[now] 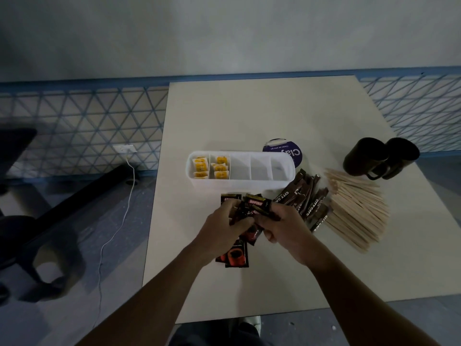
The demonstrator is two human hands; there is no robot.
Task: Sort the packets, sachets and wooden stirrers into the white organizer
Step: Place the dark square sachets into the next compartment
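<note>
A white organizer with several compartments stands mid-table; its two left compartments hold yellow sachets, the other three look bare. Just in front of it, my left hand and my right hand both grip a bunch of black coffee packets with red print. More of these packets lie under my left wrist. Brown stick sachets lie fanned to the right of my hands. Beyond them lies a pile of wooden stirrers.
Two dark mugs stand at the right rear of the white table. A round purple-lidded container sits behind the organizer. Left of the table are a dark chair, a white cable and a blue lattice railing.
</note>
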